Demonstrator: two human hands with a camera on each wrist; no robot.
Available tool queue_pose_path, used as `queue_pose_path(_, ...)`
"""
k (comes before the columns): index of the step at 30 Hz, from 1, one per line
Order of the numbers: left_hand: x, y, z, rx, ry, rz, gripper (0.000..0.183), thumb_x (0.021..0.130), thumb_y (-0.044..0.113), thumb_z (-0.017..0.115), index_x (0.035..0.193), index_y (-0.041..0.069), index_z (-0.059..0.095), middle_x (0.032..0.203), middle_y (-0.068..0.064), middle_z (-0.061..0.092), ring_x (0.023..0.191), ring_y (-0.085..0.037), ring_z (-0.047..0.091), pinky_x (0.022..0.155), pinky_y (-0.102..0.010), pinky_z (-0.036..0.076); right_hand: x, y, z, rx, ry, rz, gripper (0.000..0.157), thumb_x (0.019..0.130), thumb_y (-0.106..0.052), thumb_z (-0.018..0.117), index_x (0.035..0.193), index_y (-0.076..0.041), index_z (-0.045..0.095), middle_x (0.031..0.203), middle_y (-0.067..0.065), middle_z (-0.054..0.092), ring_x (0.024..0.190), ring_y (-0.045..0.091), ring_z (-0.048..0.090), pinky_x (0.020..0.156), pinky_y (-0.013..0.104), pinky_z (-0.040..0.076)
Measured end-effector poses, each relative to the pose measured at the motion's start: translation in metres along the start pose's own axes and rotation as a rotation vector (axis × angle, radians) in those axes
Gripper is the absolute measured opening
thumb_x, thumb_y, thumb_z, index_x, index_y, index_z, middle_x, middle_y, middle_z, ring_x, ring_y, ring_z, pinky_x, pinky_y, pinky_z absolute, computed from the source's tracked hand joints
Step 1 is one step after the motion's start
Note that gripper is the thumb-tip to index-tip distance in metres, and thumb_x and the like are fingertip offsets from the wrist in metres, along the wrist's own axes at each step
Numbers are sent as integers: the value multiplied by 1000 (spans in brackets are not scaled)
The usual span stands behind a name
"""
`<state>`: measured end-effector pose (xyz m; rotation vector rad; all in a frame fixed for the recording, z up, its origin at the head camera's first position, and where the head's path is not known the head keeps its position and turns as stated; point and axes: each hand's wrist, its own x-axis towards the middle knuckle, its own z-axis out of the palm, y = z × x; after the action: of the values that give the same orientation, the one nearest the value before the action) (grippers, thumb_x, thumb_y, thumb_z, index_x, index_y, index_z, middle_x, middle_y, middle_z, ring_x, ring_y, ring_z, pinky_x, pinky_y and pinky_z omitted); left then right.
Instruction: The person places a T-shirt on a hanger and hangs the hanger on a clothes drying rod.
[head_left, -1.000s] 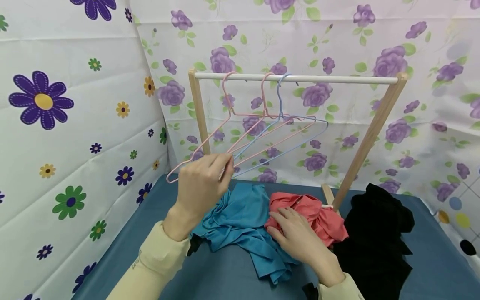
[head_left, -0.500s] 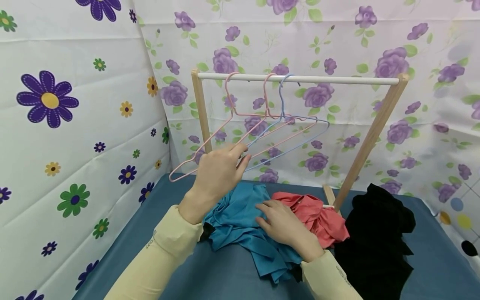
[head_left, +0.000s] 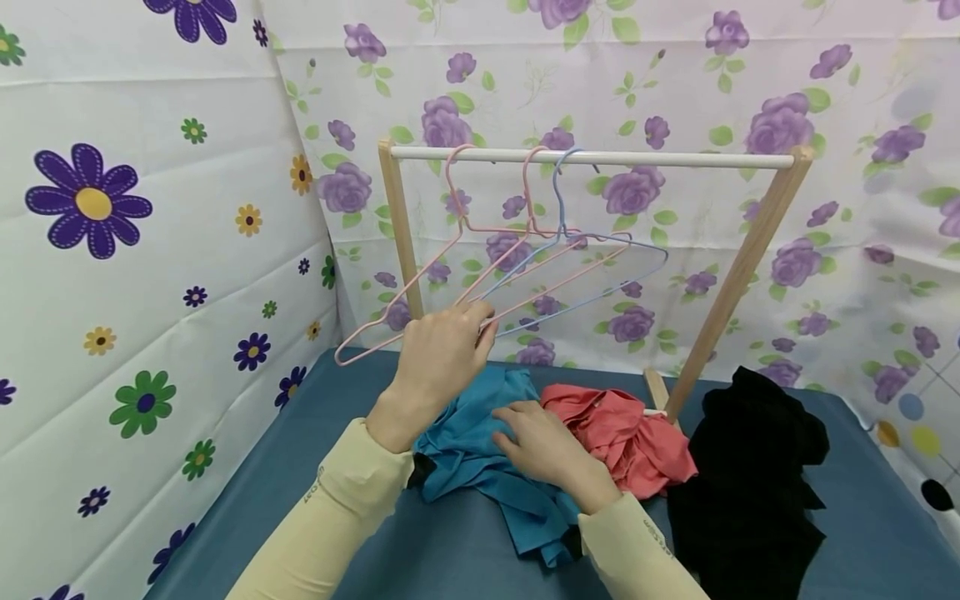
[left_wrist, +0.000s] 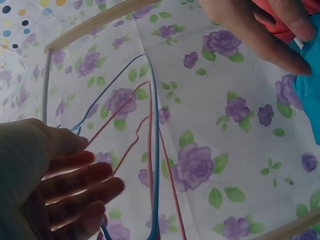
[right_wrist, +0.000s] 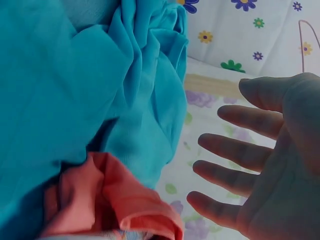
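Observation:
My left hand is at the lower left end of the blue hanger and hides that end. In the left wrist view its fingers are relaxed, in front of the blue wire, with no grip visible; whether they touch is unclear. Two pink hangers, a left one and a middle one, hang beside it on the white rail. My right hand is over the turquoise garment, fingers spread and holding nothing. Right of it lies a coral garment.
Wooden posts, a left one and a right one, hold up the rail. A black garment lies at the right on the blue table cover. A floral curtain stands close behind.
My left hand has shifted right along the hangers, then slightly lower. My right hand has moved left from the coral garment to over the turquoise one. The blue hanger's right end has swung slightly rightward.

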<state>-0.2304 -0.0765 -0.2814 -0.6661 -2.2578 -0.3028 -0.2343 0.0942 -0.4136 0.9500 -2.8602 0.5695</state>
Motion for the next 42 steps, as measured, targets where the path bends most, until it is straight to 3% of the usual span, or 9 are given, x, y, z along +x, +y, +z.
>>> queue_pose_path(4,1,-3,2,18,100,54,11,96,16,65,99,8,71,79,-4,65,51,-16,54,39,-27,39,9,-6,3,-16,-20,-5,40,101,-30,57,133,-8,59,132,12,57,124,32,51,98,50,43)
queue_pose_path(8,5,-7,3,35,158,81,12,94,13,66,103,6,71,94,-8,67,73,-21,63,46,-31,49,18,-11,5,-15,-38,-19,39,101,-29,56,133,-7,59,132,12,57,124,32,51,99,50,43)
queue_pose_path(12,10,-10,5,69,111,29,15,94,14,66,106,6,70,97,-10,66,76,-24,62,48,-34,50,25,-15,7,-4,-52,-39,39,101,-28,55,133,-7,59,131,11,58,124,31,51,100,49,43)
queue_pose_path(17,12,-13,8,98,-7,-52,12,96,17,65,104,8,69,72,-6,62,49,-19,52,38,-31,40,31,-17,10,-24,-52,-70,37,101,-28,56,132,-8,60,131,10,59,123,32,52,98,49,44)
queue_pose_path(20,10,-14,10,45,-58,-78,13,99,19,60,99,10,69,59,-1,52,41,-16,44,35,-29,33,32,-16,12,-51,-56,-81,36,101,-28,55,132,-9,61,130,10,59,121,31,53,96,49,45)
queue_pose_path(27,5,-17,12,-157,-110,-187,31,106,30,45,87,13,64,51,1,40,36,-16,36,34,-28,24,39,-16,15,-101,-64,-115,34,101,-26,56,130,-10,63,128,8,61,118,29,54,96,49,45)
queue_pose_path(33,5,-20,12,-290,-26,-233,36,105,34,45,86,14,67,49,3,42,36,-16,34,34,-30,25,44,-14,18,-153,-75,-140,33,101,-25,56,130,-11,62,123,7,62,111,28,57,92,49,47)
queue_pose_path(38,5,-20,10,-338,36,-238,34,104,34,48,96,12,73,50,4,45,37,-15,34,35,-31,27,50,-11,24,-187,-66,-162,32,100,-23,56,130,-12,62,123,7,62,110,27,56,94,48,46)
queue_pose_path(42,6,-19,7,-364,85,-240,34,103,33,49,93,11,72,50,3,43,37,-15,33,35,-30,24,58,-8,29,-191,-52,-169,33,100,-20,54,132,-13,61,127,8,60,114,27,55,95,49,45)
